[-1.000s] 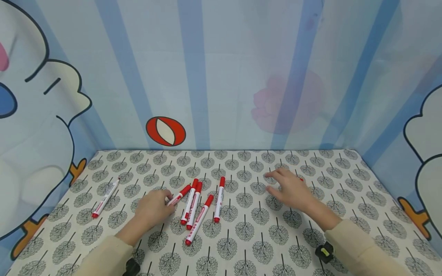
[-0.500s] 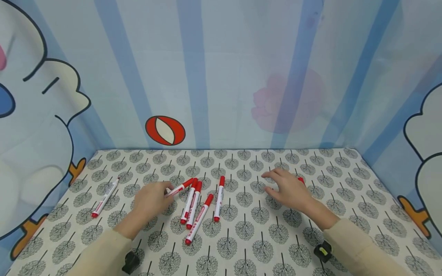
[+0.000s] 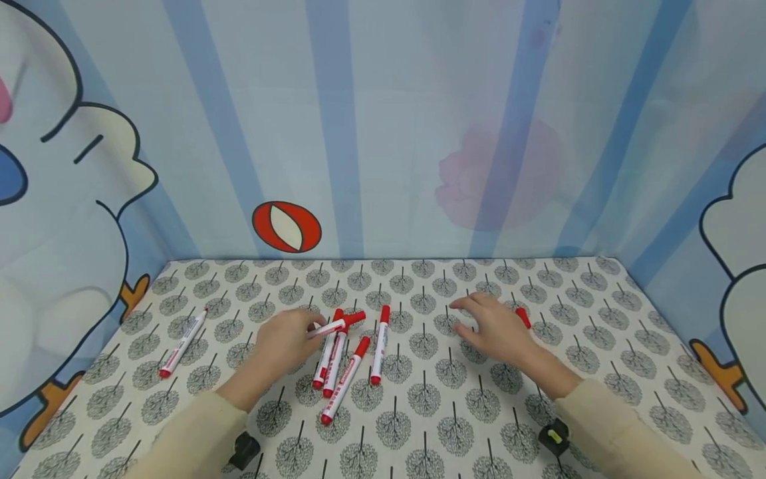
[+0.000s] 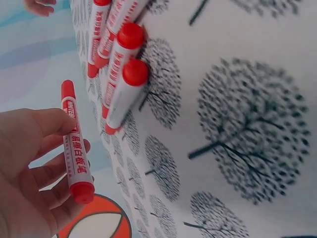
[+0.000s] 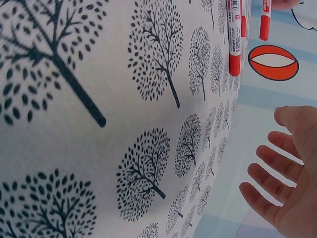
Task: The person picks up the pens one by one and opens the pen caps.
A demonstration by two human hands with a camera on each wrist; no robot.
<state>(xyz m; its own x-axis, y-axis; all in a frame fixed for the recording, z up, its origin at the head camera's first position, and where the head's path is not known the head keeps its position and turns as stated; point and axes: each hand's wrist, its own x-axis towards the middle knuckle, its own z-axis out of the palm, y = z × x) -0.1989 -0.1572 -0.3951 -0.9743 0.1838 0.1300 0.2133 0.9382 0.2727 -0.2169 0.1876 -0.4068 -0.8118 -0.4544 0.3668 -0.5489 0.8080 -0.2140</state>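
Left hand (image 3: 287,340), left of centre in the head view, pinching one red-capped marker (image 3: 336,324) by its rear end, cap pointing right and lifted clear of the cloth. Same grip plain in the left wrist view: thumb and fingers (image 4: 37,144) curled along the barrel (image 4: 75,148), red cap toward the lower left of that frame. Held near the tail, probably to leave the cap end free and clear of the others.

Just below and right of the lifted marker, a cluster of four markers (image 3: 347,362) lying roughly parallel, caps toward the far side, packed close enough that two touch along their length; likely gathered side by side for easy picking.

Right hand (image 3: 493,329), right of centre, hanging palm-down just over the cloth with fingers spread and loose, grasping nothing; the right wrist view shows the same released fingers (image 5: 277,173) well apart from one another. Directly beside its far edge, another red marker tip (image 3: 523,317) poking out, the rest hidden behind the hand, so contact cannot be told.

At the left edge of the tree-patterned tablecloth (image 3: 431,412), a lone marker (image 3: 182,344) lying slantwise, well apart from both hands. Behind everything, a blue-striped cartoon backdrop (image 3: 383,133) with a red oval.
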